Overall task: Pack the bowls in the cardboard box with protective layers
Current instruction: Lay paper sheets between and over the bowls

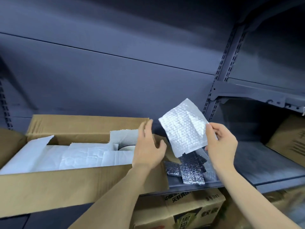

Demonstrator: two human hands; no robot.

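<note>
Dark metal shelf (264,162) spanning three to six o'clock. Slotted upright (221,76) at one o'clock. Printed carton (189,210) below at five o'clock; plain brown carton (290,139) at three o'clock.

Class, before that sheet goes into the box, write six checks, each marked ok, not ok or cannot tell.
1. Bubble-wrap sheet pinched by right hand: ok.
2. Left hand free and open: ok.
3. Cardboard box open on top: ok.
4. Bowl fully covered: not ok, its rim shows.
5. Spare sheets ready on the shelf: ok.
6. More bowls under the white padding: cannot tell.
</note>
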